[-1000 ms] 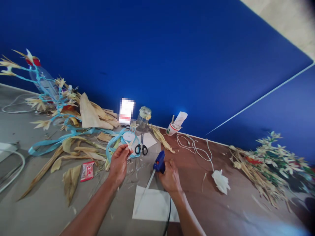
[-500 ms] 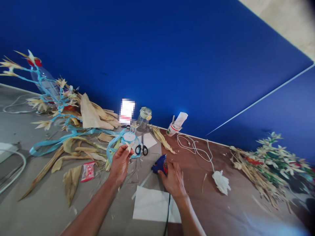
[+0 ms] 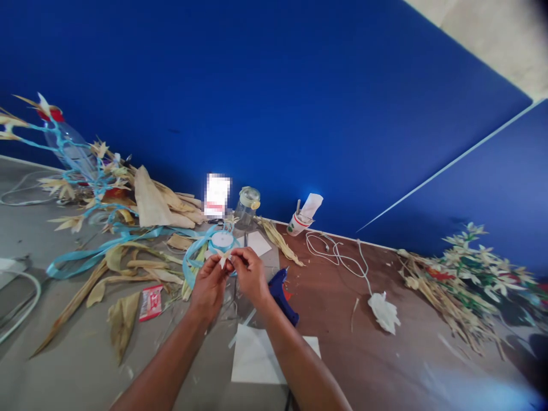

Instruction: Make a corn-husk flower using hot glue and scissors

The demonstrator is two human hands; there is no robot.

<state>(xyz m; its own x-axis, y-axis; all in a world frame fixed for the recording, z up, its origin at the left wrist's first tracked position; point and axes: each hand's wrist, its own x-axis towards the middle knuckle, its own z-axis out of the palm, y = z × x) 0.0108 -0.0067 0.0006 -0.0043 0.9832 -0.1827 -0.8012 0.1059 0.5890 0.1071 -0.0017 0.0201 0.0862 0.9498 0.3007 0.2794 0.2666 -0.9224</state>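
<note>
A small pale flower [image 3: 224,258] made of dry husk petals is held up between my two hands over the table. The fingers of my left hand [image 3: 209,285] are closed in a pinch under it. My right hand [image 3: 249,274] pinches at its right side, and the fingertips of both hands nearly meet. Beside my right wrist a blue glue gun [image 3: 282,297] lies on the brown surface, its nozzle pointing away. Just behind the flower sits a spool of light blue ribbon [image 3: 222,240]. The scissors are mostly hidden behind my right hand.
Dry corn husks [image 3: 152,200] and a blue-stemmed flower branch [image 3: 100,191] crowd the left. A glass jar [image 3: 247,208] and a paper cup [image 3: 297,224] stand by the blue wall. A white cable [image 3: 334,255] and a green-and-white flower bunch [image 3: 475,268] lie right. White paper [image 3: 257,359] lies in front.
My right hand has let go of the glue gun, which now lies on the table, and has moved left to the flower. My left hand still holds the flower.
</note>
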